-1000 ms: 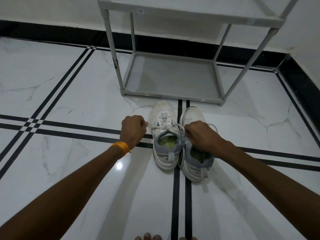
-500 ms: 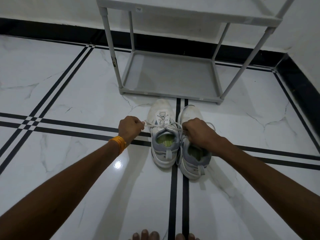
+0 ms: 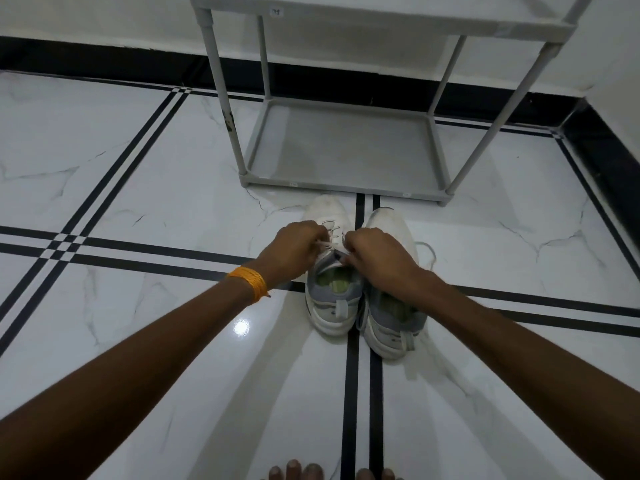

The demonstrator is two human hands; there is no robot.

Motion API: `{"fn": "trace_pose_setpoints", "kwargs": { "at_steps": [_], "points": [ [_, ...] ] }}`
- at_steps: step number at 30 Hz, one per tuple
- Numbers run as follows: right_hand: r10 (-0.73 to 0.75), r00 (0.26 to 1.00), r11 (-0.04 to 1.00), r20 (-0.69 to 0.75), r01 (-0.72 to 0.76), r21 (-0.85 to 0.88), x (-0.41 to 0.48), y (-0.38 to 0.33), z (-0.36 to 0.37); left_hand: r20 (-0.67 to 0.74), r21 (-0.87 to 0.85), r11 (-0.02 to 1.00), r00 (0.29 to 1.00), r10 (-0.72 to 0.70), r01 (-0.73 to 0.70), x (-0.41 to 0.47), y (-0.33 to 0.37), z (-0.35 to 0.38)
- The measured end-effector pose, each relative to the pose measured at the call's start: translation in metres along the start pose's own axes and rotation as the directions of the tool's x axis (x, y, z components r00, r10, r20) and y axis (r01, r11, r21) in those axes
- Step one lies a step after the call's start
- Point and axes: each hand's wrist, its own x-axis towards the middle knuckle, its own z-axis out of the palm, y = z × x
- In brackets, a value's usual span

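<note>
left hand (image 3: 294, 252): fingers curled, pinching one end of the white shoelace (image 3: 325, 244) above the tongue of the left sneaker (image 3: 327, 306).
right hand (image 3: 377, 259): fingers also curled, pinching the other end of the same shoelace. Its knuckles are just beside those of the left hand.
shoelace: only a short stretch shows between the two hands, across the top eyelets. The rest is hidden under the fingers.
wristband (image 3: 250, 281): orange thread, wound round the left wrist.
left sneaker: white with a grey collar and green insole. It stands upright on the floor (image 3: 138, 202), toe away from the person.
right sneaker (image 3: 393, 330): same kind, touching the left sneaker along its side, partly under the right forearm. A loose lace (image 3: 428, 251) loops out on its right.
floor: white marble tiles with double black stripes. The pair sits over one stripe, toward the far edge.
shoe rack (image 3: 339, 147): grey, bottom shelf just beyond the sneaker toes, against the wall at the floor's far edge.
toes (image 3: 298, 471): bare, at the near edge of the view.
</note>
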Motion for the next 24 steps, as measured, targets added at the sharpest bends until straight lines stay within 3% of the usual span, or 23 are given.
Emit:
{"fn": "trace_pose_setpoints", "kwargs": {
  "at_steps": [2, 5, 11, 13, 15, 19, 24],
  "points": [
    [0.042, 0.999, 0.993, 0.016, -0.044, 0.111, -0.001, 0.002, -0.003, 0.039, 0.009, 1.0, 0.999, -0.005, 0.005, -0.002, -0.006, -0.001],
    [0.003, 1.0, 0.998, 0.019, -0.004, 0.058, -0.002, 0.0, -0.003, 0.076, 0.04, 0.999, 0.997, -0.035, 0.032, -0.003, -0.014, 0.002],
    [-0.029, 0.999, 1.0, 0.015, 0.029, 0.012, -0.002, 0.005, -0.001, 0.152, -0.165, 0.954, 0.962, -0.225, 0.249, -0.004, -0.009, 0.004],
    [-0.051, 0.999, 0.997, -0.003, 0.051, -0.06, -0.001, 0.003, 0.002, 0.104, -0.278, 0.908, 0.949, -0.296, 0.314, -0.003, -0.002, 0.009],
    [-0.092, 0.996, 0.982, -0.011, 0.089, -0.164, -0.002, 0.0, 0.003, -0.043, -0.411, 0.826, 0.897, -0.44, 0.386, 0.003, 0.0, 0.017],
    [-0.111, 0.994, 0.948, 0.009, 0.108, -0.299, -0.008, -0.001, 0.004, -0.188, -0.327, 0.853, 0.857, -0.481, 0.407, 0.003, -0.002, 0.022],
    [-0.099, 0.994, 0.94, 0.039, 0.107, -0.323, -0.013, -0.006, 0.005, -0.215, -0.266, 0.884, 0.87, -0.443, 0.384, 0.0, 0.002, 0.025]
  ]
}}
